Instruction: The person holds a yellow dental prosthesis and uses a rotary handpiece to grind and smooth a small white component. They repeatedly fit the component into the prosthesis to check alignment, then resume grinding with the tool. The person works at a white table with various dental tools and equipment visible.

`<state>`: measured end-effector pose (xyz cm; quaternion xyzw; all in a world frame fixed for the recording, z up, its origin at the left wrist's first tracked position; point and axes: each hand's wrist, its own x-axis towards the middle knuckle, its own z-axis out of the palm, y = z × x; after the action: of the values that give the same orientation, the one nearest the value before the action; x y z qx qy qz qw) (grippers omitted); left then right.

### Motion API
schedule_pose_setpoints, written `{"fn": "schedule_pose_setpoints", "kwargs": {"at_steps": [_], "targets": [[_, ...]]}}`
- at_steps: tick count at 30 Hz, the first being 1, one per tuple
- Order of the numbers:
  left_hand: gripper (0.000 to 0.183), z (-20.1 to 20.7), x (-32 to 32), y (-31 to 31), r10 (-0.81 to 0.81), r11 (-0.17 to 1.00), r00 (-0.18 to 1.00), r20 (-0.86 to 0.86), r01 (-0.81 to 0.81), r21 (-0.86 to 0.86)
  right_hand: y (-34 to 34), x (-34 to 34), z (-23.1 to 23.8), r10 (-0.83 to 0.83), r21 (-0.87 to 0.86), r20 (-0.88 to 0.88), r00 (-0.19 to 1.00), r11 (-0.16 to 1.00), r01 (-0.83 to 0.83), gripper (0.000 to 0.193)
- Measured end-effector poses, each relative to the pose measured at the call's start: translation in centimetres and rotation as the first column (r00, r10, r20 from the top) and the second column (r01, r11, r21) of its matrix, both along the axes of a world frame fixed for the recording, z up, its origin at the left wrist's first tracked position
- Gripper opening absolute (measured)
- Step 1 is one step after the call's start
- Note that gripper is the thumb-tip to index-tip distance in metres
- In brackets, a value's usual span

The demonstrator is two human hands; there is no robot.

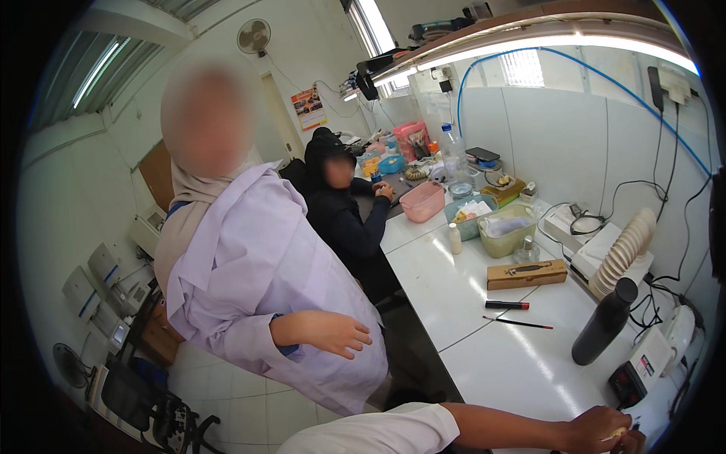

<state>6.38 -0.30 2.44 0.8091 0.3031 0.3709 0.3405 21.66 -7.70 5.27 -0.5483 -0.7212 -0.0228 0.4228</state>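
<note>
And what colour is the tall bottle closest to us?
The bottle is dark grey, seen best in the head view.

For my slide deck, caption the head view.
The wearer's hand at a white worktable, near a dark bottle; one person stands in lavender, another sits in black.

I could pass along the left edge of the table (pixel 470 359); the bottle (pixel 605 321), white box (pixel 648 359) and hand (pixel 594 430) obstruct me toward the near right corner.
</note>
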Motion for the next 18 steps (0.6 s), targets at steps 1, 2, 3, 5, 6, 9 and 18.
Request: {"fn": "schedule_pose_setpoints", "kwargs": {"at_steps": [1, 2, 3, 5, 6, 9, 18], "targets": [[0.029, 0.0, -0.1, 0.0, -0.004, 1.000, 0.999, 0.034, 0.003, 0.028, 0.0, -0.1, 0.1, 0.014, 0.005, 0.002, 1.000, 1.000, -0.014, 0.010], [0.029, -0.2, -0.1, 0.0, -0.010, 0.998, 0.998, 0.068, 0.007, 0.056, 0.0, 0.0, 0.1, 0.012, -0.001, 0.009, 1.000, 1.000, -0.012, 0.011], [0.029, -0.6, 0.0, 0.4, -0.036, 0.999, 0.998, 0.058, 0.035, 0.018, 0.0, 0.1, 0.1, 0.011, -0.004, 0.018, 1.000, 1.000, -0.011, 0.012], [0.030, -2.3, 0.9, 1.5, -0.080, 0.995, 0.996, 0.037, 0.082, -0.062, -0.1, 0.2, 0.2, 0.001, -0.014, 0.026, 1.000, 1.000, -0.001, 0.012], [0.030, -3.2, 1.5, 1.8, -0.087, 0.993, 0.992, 0.095, 0.095, -0.076, -0.1, 0.3, 0.1, -0.015, -0.019, 0.026, 1.000, 1.000, 0.016, 0.013], [0.031, -5.1, 2.5, 2.5, -0.095, 0.987, 0.974, 0.207, 0.119, -0.108, -0.2, 0.1, 0.1, -0.029, -0.016, 0.022, 0.999, 0.999, 0.029, 0.013], [0.031, -4.5, 2.1, 2.8, -0.121, 0.965, 0.970, 0.209, 0.164, -0.204, 0.3, -0.1, 0.5, 0.016, -0.005, 0.029, 0.999, 1.000, -0.016, 0.016]]}}
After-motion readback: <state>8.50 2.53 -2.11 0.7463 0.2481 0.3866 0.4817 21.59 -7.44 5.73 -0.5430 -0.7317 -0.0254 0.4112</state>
